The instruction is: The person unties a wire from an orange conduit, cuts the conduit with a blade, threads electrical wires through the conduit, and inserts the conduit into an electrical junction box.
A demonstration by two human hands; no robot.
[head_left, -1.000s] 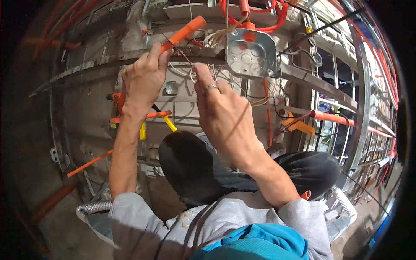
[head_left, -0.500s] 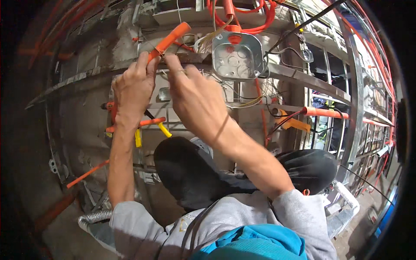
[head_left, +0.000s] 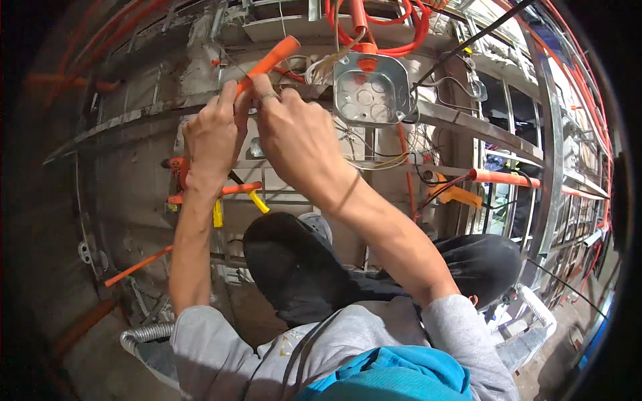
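A short orange conduit pipe point(head_left: 275, 56) slants up from between my two hands, its lower end covered by fingers. My left hand point(head_left: 215, 137) is closed around that lower end, thumb and fingers pressed against it. Beside it, my right hand point(head_left: 294, 134) is also closed, its index finger and thumb pinching at the pipe; a ring shows on one finger. Whether a thin wire is also between the fingers is hidden. Just right of the pipe, a square metal junction box point(head_left: 372, 93) hangs with an orange fitting point(head_left: 366, 61) in its top.
Coiled red-orange tubing point(head_left: 420, 27) hangs above the box, with loose pale wires point(head_left: 322, 70) beside it. A metal rail point(head_left: 461, 119) crosses behind my hands. Below lie yellow-handled pliers point(head_left: 258, 201), an orange drill-like tool point(head_left: 455, 192), and a red-orange pipe with black wires point(head_left: 501, 176).
My right hand has come in against my left hand and onto the pipe, where it was blurred and slightly apart before. The whole view has shifted slightly.
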